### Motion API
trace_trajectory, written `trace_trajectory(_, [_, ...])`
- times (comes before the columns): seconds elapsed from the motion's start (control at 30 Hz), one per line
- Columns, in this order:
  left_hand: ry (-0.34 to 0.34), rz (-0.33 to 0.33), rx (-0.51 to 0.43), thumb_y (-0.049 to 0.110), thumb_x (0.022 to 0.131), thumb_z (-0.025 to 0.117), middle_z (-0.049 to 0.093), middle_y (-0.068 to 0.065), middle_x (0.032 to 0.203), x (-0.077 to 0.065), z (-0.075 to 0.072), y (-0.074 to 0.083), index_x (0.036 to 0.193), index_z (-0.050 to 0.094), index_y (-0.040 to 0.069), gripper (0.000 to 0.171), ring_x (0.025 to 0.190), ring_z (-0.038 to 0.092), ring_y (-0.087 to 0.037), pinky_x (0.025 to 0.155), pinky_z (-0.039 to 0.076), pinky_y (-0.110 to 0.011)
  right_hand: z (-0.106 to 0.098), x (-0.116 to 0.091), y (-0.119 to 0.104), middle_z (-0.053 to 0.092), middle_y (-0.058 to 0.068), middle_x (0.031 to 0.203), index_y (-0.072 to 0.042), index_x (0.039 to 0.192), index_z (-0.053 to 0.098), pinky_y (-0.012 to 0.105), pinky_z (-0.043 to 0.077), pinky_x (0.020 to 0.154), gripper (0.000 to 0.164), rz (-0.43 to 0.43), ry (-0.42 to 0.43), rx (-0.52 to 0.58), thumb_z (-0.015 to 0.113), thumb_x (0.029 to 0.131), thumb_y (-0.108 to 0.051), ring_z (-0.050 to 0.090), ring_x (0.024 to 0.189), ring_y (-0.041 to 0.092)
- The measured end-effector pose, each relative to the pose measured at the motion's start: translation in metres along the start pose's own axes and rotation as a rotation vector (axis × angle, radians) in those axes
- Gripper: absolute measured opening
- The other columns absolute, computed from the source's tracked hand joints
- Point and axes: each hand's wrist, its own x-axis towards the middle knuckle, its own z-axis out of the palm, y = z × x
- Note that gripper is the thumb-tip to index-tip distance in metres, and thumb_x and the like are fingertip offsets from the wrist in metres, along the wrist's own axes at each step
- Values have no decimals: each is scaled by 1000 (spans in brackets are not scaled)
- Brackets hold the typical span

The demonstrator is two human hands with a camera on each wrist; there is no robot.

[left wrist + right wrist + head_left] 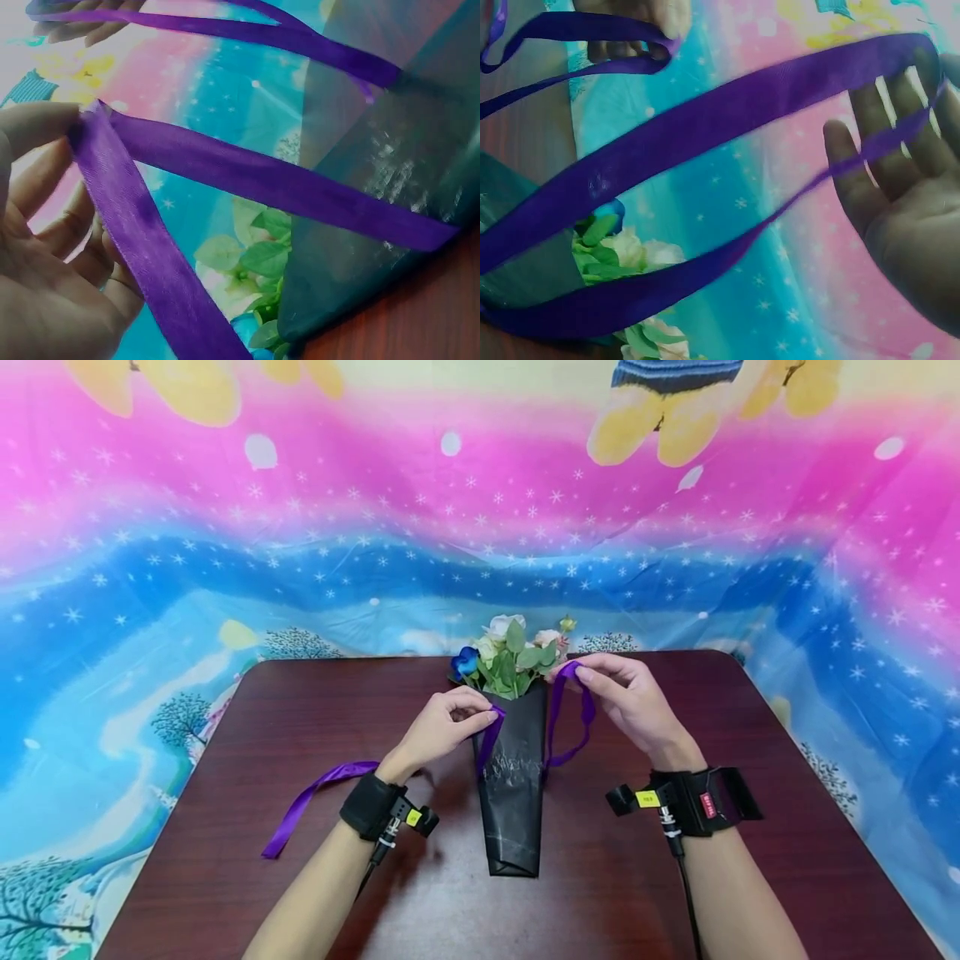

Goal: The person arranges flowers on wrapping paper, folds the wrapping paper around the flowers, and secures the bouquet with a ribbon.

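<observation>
A bouquet wrapped in black paper (513,827) lies on the table, its blue, white and pale pink flowers (504,652) pointing to the far edge. My left hand (442,722) pinches a purple ribbon (225,169) between thumb and forefinger, just above the left side of the wrap. From there a loose ribbon tail (318,785) trails onto the table, passing behind the left wrist. On the other side, my right hand (633,697) pinches the top of a ribbon loop (727,105) raised beside the flowers. Both raised lengths run down to the wrap's side edges.
The dark red-brown table (750,877) has a patterned pink and blue cloth backdrop (360,585) standing behind it and along its sides. Black wrist straps with small cameras and cables (682,893) sit on both forearms.
</observation>
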Motion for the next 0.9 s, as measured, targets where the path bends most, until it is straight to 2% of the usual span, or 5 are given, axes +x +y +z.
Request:
trace_trajectory(0.17, [-58,-37,-33,18,93,64,63,-3,107,5,3,0,102,72,6,17,84,60,-18,71,48,-29,6,0,8,65,11,113,-3,116,67,30,48,86,36,-12,-75,-27,42,94,12,60,103,21])
trace_trajectory(0.4, [-51,-103,-147,12,93,63,65,-7,104,8,4,7,108,70,1,20,87,59,-20,74,47,-27,15,3,22,66,9,109,-8,112,69,32,50,83,26,59,1,-263,63,90,3,62,101,24])
trace_trajectory(0.6, [-32,-79,-116,8,93,62,66,-9,101,8,2,35,104,70,-4,18,86,59,-24,72,46,-28,23,3,46,66,14,106,1,115,63,33,52,78,28,88,54,-351,65,87,5,65,97,25])
trace_trajectory(0.77, [-39,-49,-114,3,93,60,64,-12,102,10,3,37,105,68,-7,18,86,59,-19,72,46,-25,32,6,58,68,14,98,4,108,58,26,49,70,24,87,123,-468,65,85,8,66,90,20])
trace_trajectory(0.9, [-78,-5,-132,-4,90,58,62,-17,106,9,2,33,110,65,-11,22,88,57,-18,73,46,-27,46,10,50,68,17,92,6,106,55,34,47,76,24,59,163,-517,65,84,11,64,89,19])
